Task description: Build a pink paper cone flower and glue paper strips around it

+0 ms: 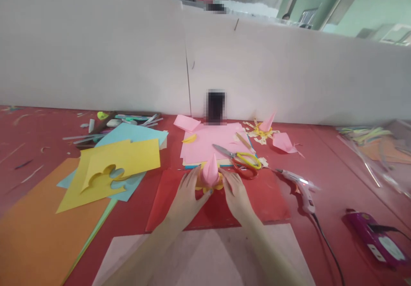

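A pink paper cone with a scalloped yellow paper base (211,174) stands upright between my hands, over a red board (263,200). My left hand (189,189) grips its left side, the thumb pressed at the front edge of the base. From the right, the curved fingers of my right hand (236,192) hold the other side. My palms cover part of the yellow base. Just beyond lie scissors (239,156) with yellow and red handles, resting on a stack of pink paper (199,149).
A similar pink cone on a yellow base (266,125) sits back right. At right are a glue gun (298,183) with its cord and a purple power strip (377,239). Yellow cut paper (128,157) and orange sheets (28,230) lie left. A white partition (96,55) stands behind.
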A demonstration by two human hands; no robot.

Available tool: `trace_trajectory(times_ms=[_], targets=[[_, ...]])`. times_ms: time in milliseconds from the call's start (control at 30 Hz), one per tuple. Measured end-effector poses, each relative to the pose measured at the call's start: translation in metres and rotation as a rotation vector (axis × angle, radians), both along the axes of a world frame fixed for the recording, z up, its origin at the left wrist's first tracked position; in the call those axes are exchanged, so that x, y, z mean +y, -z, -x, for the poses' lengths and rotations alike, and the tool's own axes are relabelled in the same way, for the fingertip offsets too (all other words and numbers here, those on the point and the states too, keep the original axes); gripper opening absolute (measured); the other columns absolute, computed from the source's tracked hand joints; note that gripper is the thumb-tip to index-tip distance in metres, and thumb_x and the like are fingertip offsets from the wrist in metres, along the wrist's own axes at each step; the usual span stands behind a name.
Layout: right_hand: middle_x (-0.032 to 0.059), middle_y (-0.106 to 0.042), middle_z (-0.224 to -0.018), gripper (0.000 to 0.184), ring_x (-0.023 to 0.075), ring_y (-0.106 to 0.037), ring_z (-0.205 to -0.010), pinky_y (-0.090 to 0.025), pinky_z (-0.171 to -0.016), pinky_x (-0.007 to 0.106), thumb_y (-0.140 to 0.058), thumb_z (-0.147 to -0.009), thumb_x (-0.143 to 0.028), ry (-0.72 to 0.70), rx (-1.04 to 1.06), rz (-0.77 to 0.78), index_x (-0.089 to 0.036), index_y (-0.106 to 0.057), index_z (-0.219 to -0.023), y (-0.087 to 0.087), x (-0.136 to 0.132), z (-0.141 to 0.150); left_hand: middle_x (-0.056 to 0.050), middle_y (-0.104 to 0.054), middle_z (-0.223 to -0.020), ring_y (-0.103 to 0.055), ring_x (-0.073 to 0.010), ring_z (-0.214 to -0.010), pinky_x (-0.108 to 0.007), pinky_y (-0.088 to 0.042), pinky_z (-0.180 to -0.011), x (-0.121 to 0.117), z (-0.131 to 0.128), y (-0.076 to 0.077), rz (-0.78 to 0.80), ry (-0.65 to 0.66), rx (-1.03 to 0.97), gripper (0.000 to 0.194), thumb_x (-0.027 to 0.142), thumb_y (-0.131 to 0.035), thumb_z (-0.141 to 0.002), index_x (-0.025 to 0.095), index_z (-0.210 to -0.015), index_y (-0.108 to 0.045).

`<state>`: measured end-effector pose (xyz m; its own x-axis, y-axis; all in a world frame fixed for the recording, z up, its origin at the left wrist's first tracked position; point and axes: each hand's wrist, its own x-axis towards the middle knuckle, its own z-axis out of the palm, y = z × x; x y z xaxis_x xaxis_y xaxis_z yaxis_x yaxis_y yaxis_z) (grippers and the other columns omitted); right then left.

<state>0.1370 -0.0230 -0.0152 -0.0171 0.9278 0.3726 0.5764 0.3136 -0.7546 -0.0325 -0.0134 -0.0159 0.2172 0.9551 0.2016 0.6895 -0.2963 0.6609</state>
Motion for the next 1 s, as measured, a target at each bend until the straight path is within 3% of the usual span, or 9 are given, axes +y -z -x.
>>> trace_trajectory(times_ms=[333,400,500,600,733,867,1000], targets=[[0.0057,-0.058,-0.115,0.04,0.0193,-0.052,-0.105,-0.043,-0.09,0.039,-0.031,-0.089,-0.016,-0.185,-0.019,0.041,-0.027,-0.049,-0.123,-0.016,-0.011,0.004,-0.006,-0.057,-0.116,-0.053,-0.0226,-0.108,-0.036,-0.047,-0.086,-0.002,0.001,-0.013,0.16,-0.089,-0.135,0.047,0.041,-0.049,-0.082,0.026,-0.125,-0.041],[0.0057,-0.058,-0.116,0.038,0.0189,-0.051,-0.107,-0.042,-0.092,0.038,-0.032,-0.089,-0.018,-0.169,0.028,0.056,-0.026,-0.05,-0.121,-0.017,-0.012,0.004,-0.006,-0.058,-0.115,-0.054,-0.0234,-0.107,-0.036,-0.047,-0.084,-0.001,0.002,-0.015,0.17,-0.127,-0.159,0.048,0.041,-0.052,-0.08,0.026,-0.124,-0.042],[0.0067,-0.057,-0.116,0.032,0.0191,-0.05,-0.109,-0.04,-0.094,0.038,-0.038,-0.088,-0.025,-0.032,0.167,0.095,-0.024,-0.053,-0.116,-0.016,-0.011,0.001,-0.006,-0.055,-0.121,-0.051,-0.0252,-0.112,-0.039,-0.046,-0.088,0.0,0.003,-0.017,0.137,-0.161,-0.199,0.053,0.039,-0.058,-0.076,0.027,-0.125,-0.041],[0.0083,-0.058,-0.116,0.033,0.02,-0.052,-0.107,-0.043,-0.089,0.036,-0.045,-0.085,-0.035,0.105,0.385,0.186,-0.021,-0.053,-0.114,-0.015,-0.006,-0.002,-0.005,-0.049,-0.129,-0.043,-0.0256,-0.121,-0.042,-0.039,-0.097,-0.003,0.005,-0.02,0.051,-0.094,-0.245,0.055,0.036,-0.062,-0.074,0.029,-0.124,-0.041],[0.0063,-0.065,-0.098,0.033,0.0197,-0.058,-0.093,-0.046,-0.08,0.031,-0.053,-0.078,-0.044,0.119,0.642,0.323,-0.018,-0.061,-0.097,-0.016,-0.001,-0.006,-0.005,-0.051,-0.127,-0.039,-0.0257,-0.124,-0.046,-0.03,-0.104,-0.009,0.005,-0.021,-0.096,0.077,-0.219,0.055,0.031,-0.062,-0.075,0.028,-0.124,-0.04],[0.0006,-0.059,-0.066,0.031,0.014,-0.053,-0.065,-0.041,-0.058,0.024,-0.058,-0.073,-0.047,0.053,0.654,0.42,-0.016,-0.061,-0.069,-0.017,0.0,-0.007,-0.005,-0.051,-0.127,-0.039,-0.025,-0.124,-0.046,-0.026,-0.107,-0.011,0.005,-0.019,-0.161,0.223,-0.152,0.058,0.029,-0.061,-0.076,0.029,-0.129,-0.035],[-0.003,-0.048,-0.056,0.032,0.0097,-0.042,-0.055,-0.032,-0.051,0.022,-0.061,-0.07,-0.046,0.036,0.676,0.426,-0.016,-0.055,-0.062,-0.014,0.0,-0.008,-0.007,-0.041,-0.135,-0.036,-0.0258,-0.126,-0.044,-0.034,-0.103,-0.01,0.007,-0.015,-0.163,0.251,-0.147,0.06,0.03,-0.059,-0.078,0.03,-0.131,-0.031]])
